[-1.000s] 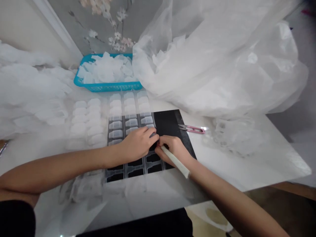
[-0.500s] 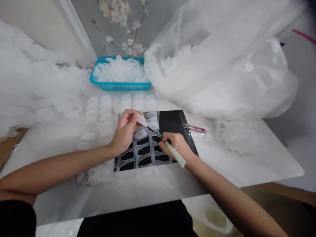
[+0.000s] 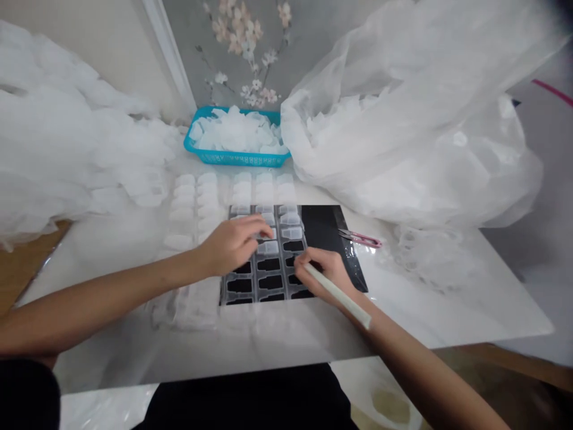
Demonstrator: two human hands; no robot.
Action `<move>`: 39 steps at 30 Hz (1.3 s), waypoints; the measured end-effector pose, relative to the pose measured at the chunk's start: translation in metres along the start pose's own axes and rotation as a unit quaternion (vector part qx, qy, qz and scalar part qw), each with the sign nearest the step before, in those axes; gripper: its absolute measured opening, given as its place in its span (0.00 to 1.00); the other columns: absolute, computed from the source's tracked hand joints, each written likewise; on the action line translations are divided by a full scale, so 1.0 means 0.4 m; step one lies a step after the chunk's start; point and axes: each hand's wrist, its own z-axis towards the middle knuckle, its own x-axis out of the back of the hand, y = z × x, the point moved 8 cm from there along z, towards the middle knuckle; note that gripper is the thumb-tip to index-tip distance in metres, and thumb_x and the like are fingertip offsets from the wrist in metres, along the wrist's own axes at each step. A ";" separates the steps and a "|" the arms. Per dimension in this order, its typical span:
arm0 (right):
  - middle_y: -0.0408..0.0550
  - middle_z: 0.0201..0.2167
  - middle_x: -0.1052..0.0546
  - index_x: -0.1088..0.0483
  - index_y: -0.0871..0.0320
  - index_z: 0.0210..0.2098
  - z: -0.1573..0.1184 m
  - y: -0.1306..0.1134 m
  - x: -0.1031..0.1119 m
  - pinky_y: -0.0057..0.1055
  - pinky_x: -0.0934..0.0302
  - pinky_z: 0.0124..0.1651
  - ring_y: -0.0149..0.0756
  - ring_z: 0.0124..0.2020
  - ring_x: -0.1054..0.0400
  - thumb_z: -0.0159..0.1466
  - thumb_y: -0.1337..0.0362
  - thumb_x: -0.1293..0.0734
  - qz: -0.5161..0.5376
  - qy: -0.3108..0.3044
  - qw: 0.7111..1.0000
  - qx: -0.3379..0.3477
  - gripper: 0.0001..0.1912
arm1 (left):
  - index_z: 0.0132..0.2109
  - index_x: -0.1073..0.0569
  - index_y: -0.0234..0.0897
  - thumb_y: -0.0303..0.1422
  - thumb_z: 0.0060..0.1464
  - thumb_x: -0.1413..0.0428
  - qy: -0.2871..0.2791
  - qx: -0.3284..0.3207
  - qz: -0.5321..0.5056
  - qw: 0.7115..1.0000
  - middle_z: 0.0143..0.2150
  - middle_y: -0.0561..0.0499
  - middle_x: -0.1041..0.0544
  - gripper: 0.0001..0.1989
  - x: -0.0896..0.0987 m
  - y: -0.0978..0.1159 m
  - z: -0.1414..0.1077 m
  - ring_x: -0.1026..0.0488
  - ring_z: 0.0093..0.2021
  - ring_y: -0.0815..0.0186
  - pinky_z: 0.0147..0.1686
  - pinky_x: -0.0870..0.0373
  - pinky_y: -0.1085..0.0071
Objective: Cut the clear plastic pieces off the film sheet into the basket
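My left hand (image 3: 237,242) hovers over the translucent plastic sheet (image 3: 255,280), fingers bent forward and thumb apart, with nothing visible in its grasp. Beneath and beside its fingertips are small white translucent pieces (image 3: 268,246); the fingers hide part of that row. My right hand (image 3: 320,269) grips a slim tool with a long, flat pale handle (image 3: 338,294), which slants back over the wrist; its working end is hidden by the fingers. The sheet has rows of cut-out openings and lies on a black mat (image 3: 320,221).
A blue basket (image 3: 244,158) full of white pieces stands at the back. A big translucent bag (image 3: 403,155) bulges at right, and white sheets (image 3: 80,149) pile up at left. Pink-handled thread snips (image 3: 363,239) lie right of the mat, near clear plastic scraps (image 3: 430,257).
My left hand has let go of a white piece, which it held raised beside the tool. My right hand has moved slightly right and down with the tool. The view has shifted.
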 end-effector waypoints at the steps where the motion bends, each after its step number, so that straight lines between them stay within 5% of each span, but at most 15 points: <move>1: 0.39 0.20 0.34 0.40 0.56 0.22 0.003 -0.011 -0.019 0.24 0.47 0.27 0.27 0.22 0.44 0.58 0.69 0.37 0.014 -0.023 1.000 0.017 0.10 | 0.44 0.26 0.39 0.25 0.53 0.54 -0.023 -0.010 0.082 0.996 0.43 0.49 0.23 0.15 -0.027 0.002 -0.004 0.26 0.39 0.63 0.35 0.32 0.68; 6: 0.39 0.20 0.34 0.36 0.57 0.24 0.026 -0.011 -0.081 0.23 0.45 0.29 0.27 0.23 0.40 0.60 0.70 0.37 0.032 -0.093 0.995 0.026 0.08 | 0.46 0.26 0.39 0.32 0.57 0.50 -0.065 -0.050 0.322 0.943 0.45 0.46 0.23 0.12 -0.114 -0.006 -0.011 0.25 0.34 0.62 0.22 0.42 0.70; 15: 0.37 0.19 0.36 0.37 0.58 0.22 0.046 0.010 -0.087 0.22 0.49 0.28 0.26 0.22 0.45 0.57 0.70 0.37 0.022 -0.100 0.994 -0.034 0.08 | 0.51 0.28 0.37 0.25 0.59 0.52 -0.077 -0.087 0.382 0.917 0.43 0.42 0.23 0.15 -0.151 -0.018 -0.031 0.27 0.27 0.64 0.19 0.45 0.68; 18: 0.36 0.16 0.41 0.40 0.57 0.20 0.058 0.003 -0.096 0.24 0.52 0.26 0.26 0.21 0.50 0.54 0.71 0.37 -0.007 -0.116 0.991 -0.059 0.09 | 0.46 0.27 0.38 0.24 0.59 0.52 -0.062 -0.072 0.308 0.946 0.44 0.44 0.23 0.13 -0.138 -0.026 -0.025 0.27 0.28 0.66 0.21 0.43 0.70; 21: 0.35 0.15 0.43 0.43 0.56 0.19 0.066 -0.002 -0.102 0.25 0.53 0.26 0.26 0.20 0.51 0.53 0.71 0.36 -0.029 -0.125 0.989 -0.073 0.11 | 0.43 0.28 0.40 0.32 0.64 0.50 0.086 0.010 0.044 0.995 0.40 0.49 0.23 0.07 -0.038 -0.050 -0.013 0.29 0.27 0.70 0.22 0.38 0.73; 22: 0.35 0.15 0.44 0.44 0.56 0.19 0.067 -0.002 -0.102 0.25 0.53 0.26 0.26 0.20 0.52 0.53 0.72 0.36 -0.035 -0.125 0.989 -0.075 0.12 | 0.43 0.29 0.41 0.34 0.65 0.50 0.179 0.035 -0.061 0.981 0.38 0.51 0.24 0.06 0.015 -0.064 -0.019 0.31 0.25 0.73 0.21 0.39 0.75; 24: 0.35 0.15 0.44 0.45 0.56 0.18 0.068 0.000 -0.099 0.25 0.53 0.26 0.26 0.20 0.51 0.53 0.72 0.36 -0.037 -0.122 0.989 -0.075 0.13 | 0.42 0.31 0.42 0.36 0.66 0.50 0.348 0.047 -0.223 0.909 0.36 0.55 0.26 0.06 0.116 -0.089 -0.050 0.35 0.21 0.76 0.17 0.44 0.77; 26: 0.36 0.16 0.43 0.45 0.56 0.18 0.064 0.002 -0.095 0.25 0.53 0.25 0.26 0.21 0.50 0.54 0.71 0.37 -0.019 -0.118 0.990 -0.076 0.13 | 0.43 0.32 0.42 0.36 0.66 0.51 0.413 0.029 -0.287 0.864 0.33 0.56 0.29 0.05 0.182 -0.090 -0.073 0.36 0.18 0.77 0.15 0.49 0.78; 27: 0.36 0.16 0.42 0.44 0.56 0.18 0.063 0.002 -0.090 0.24 0.53 0.25 0.26 0.21 0.49 0.54 0.70 0.36 -0.006 -0.109 0.991 -0.075 0.13 | 0.43 0.31 0.41 0.36 0.66 0.51 0.395 0.028 -0.281 0.875 0.31 0.56 0.29 0.06 0.197 -0.082 -0.075 0.36 0.18 0.77 0.15 0.50 0.78; 29: 0.36 0.16 0.41 0.42 0.56 0.19 0.060 -0.005 -0.079 0.24 0.52 0.24 0.26 0.20 0.49 0.55 0.68 0.36 0.018 -0.072 0.995 -0.067 0.12 | 0.44 0.29 0.39 0.35 0.64 0.50 0.282 0.048 -0.188 0.939 0.30 0.55 0.29 0.07 0.187 -0.061 -0.070 0.34 0.21 0.75 0.16 0.45 0.77; 32: 0.36 0.17 0.39 0.40 0.57 0.20 0.057 -0.043 -0.090 0.23 0.50 0.26 0.25 0.20 0.47 0.57 0.68 0.36 0.050 -0.039 0.998 -0.021 0.11 | 0.44 0.25 0.38 0.32 0.61 0.49 0.077 0.037 0.078 0.993 0.37 0.52 0.25 0.09 0.101 -0.036 -0.084 0.29 0.29 0.71 0.25 0.36 0.75; 35: 0.37 0.19 0.37 0.39 0.57 0.22 0.058 -0.091 -0.151 0.23 0.48 0.29 0.25 0.22 0.44 0.58 0.71 0.37 0.070 -0.095 0.992 0.053 0.09 | 0.47 0.26 0.38 0.32 0.58 0.49 -0.023 -0.014 0.303 0.953 0.44 0.49 0.24 0.12 0.017 -0.038 -0.111 0.26 0.34 0.65 0.23 0.37 0.73; 39: 0.36 0.19 0.39 0.41 0.57 0.22 0.068 -0.089 -0.207 0.23 0.49 0.29 0.25 0.21 0.44 0.57 0.73 0.37 0.054 -0.135 0.987 0.065 0.10 | 0.48 0.27 0.38 0.32 0.57 0.49 -0.040 -0.048 0.415 0.908 0.47 0.47 0.24 0.12 -0.025 -0.053 -0.129 0.25 0.37 0.63 0.19 0.41 0.73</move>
